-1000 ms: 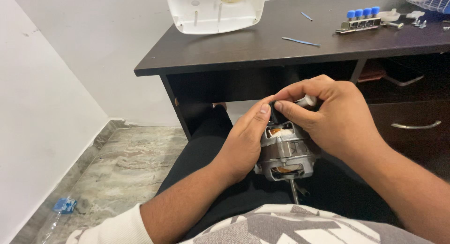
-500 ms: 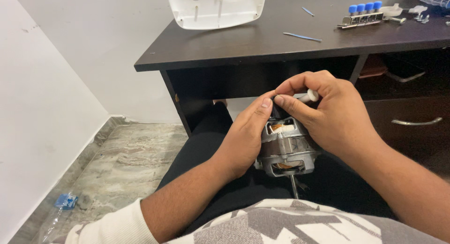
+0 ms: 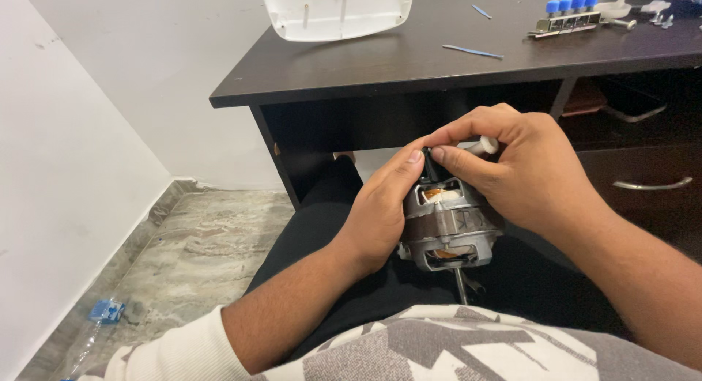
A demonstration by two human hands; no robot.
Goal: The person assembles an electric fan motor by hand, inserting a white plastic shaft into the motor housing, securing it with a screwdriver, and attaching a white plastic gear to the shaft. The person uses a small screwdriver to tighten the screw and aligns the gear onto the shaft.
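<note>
While my left hand (image 3: 380,213) cradles the small grey motor (image 3: 447,227) as before, my right hand (image 3: 526,172) has closed tighter, pinching a white part (image 3: 486,145) at its twelve o'clock; dark desk (image 3: 409,66) beyond.

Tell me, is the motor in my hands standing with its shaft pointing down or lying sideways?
Shaft down: the motor stands roughly upright between left hand and right hand, its metal shaft pointing down toward the lap.
</note>
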